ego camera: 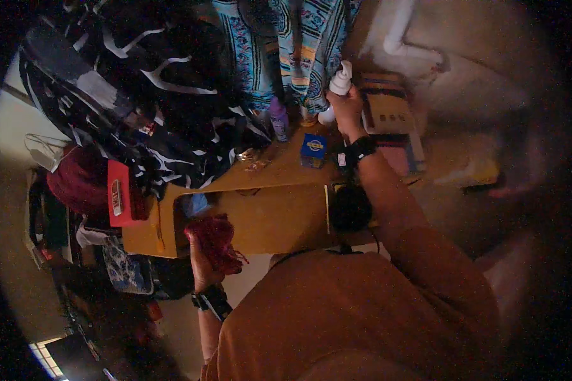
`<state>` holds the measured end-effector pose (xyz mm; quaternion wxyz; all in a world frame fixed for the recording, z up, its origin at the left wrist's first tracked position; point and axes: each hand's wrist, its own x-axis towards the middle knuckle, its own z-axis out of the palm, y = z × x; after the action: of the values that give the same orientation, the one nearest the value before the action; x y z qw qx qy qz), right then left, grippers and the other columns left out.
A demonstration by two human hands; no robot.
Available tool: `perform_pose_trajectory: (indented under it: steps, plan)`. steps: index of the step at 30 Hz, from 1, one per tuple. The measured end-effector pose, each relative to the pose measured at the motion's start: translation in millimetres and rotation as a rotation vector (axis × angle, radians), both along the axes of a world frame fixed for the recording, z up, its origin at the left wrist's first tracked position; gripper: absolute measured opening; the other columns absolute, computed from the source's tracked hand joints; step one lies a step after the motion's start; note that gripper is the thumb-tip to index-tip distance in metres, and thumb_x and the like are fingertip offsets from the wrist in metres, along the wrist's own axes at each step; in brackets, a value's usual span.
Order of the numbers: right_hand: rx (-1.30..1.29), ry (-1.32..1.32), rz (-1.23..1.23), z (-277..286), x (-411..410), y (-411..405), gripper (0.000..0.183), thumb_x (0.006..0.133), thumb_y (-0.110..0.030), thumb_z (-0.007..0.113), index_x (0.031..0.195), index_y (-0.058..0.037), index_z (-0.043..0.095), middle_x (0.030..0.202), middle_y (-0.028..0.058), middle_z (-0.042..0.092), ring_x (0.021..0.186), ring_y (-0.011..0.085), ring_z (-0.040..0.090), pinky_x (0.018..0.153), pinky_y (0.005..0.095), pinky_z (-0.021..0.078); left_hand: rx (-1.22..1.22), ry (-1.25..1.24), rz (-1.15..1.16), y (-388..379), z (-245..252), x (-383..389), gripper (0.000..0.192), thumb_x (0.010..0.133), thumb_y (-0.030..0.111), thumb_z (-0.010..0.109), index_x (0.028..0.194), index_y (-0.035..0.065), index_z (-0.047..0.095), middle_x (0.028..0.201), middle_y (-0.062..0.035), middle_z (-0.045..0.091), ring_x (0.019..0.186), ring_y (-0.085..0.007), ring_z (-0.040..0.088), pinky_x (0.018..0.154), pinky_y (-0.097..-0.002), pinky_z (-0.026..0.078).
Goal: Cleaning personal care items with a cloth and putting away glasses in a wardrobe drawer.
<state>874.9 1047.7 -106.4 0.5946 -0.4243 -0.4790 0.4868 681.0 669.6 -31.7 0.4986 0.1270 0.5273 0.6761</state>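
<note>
My left hand (204, 266) grips a crumpled dark red cloth (214, 240) in front of the open front of a wooden desk. My right hand (349, 107) is closed around a bottle with a white pump top (340, 81) at the back of the wooden desktop (276, 166). Most of the bottle is hidden by the fingers. Left of that hand, a blue box (313, 150) and a purple bottle (279, 119) stand on the desktop. A small crinkled packet (255, 164) lies farther left.
Black-and-white fabric (181, 119) covers the desk's left side. Patterned blue cloth (260, 57) hangs behind. A red box (124, 195) sits at the left end. Books or boxes (390, 114) are stacked at the right, with a round black object (350, 208) near the front edge.
</note>
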Motion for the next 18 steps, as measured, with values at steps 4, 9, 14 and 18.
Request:
perform_pose_trajectory:
  steps: [4,9,14,18]
  plan:
    - [-0.024,-0.137,-0.013,-16.6,-0.2,-2.4,0.033,0.07,-0.008,0.07,0.101,-0.0054,0.057,0.095,0.0028,0.061,0.086,0.0141,0.057,0.077,0.0303,0.0446,0.069,-0.133,-0.092,-1.9,8.2,3.4,0.066,0.085,0.061,0.04,0.121,0.0071,0.048,0.111,-0.0084,0.057,0.09,-0.0218,0.058,0.063,-0.0337,0.051]
    - [0.01,-0.225,-0.006,-60.1,11.1,17.4,0.037,0.069,-0.008,0.069,0.103,-0.0046,0.054,0.096,0.0045,0.062,0.088,0.016,0.057,0.078,0.0315,0.0445,-0.046,-0.083,-0.057,-6.6,-10.5,-11.6,0.064,0.087,0.06,0.037,0.121,0.0066,0.049,0.113,-0.0089,0.056,0.093,-0.022,0.057,0.066,-0.0341,0.051]
    - [0.202,-0.561,-0.283,-34.1,8.9,-21.5,0.043,0.068,0.0,0.061,0.109,-0.0024,0.048,0.095,0.0066,0.059,0.089,0.0211,0.057,0.081,0.0342,0.0443,0.086,-0.032,-0.021,-11.9,-30.0,-17.6,0.061,0.09,0.057,0.035,0.122,0.0064,0.049,0.119,-0.0096,0.054,0.101,-0.0218,0.055,0.073,-0.0329,0.049]
    - [0.306,-0.367,-0.164,-11.4,4.0,-65.3,0.035,0.07,-0.005,0.064,0.103,-0.0022,0.052,0.091,0.0063,0.057,0.084,0.0208,0.057,0.075,0.0327,0.0465,0.07,-0.144,-0.016,-16.8,-21.5,-19.8,0.06,0.09,0.056,0.035,0.124,0.007,0.046,0.123,-0.01,0.052,0.104,-0.0232,0.054,0.071,-0.034,0.051]
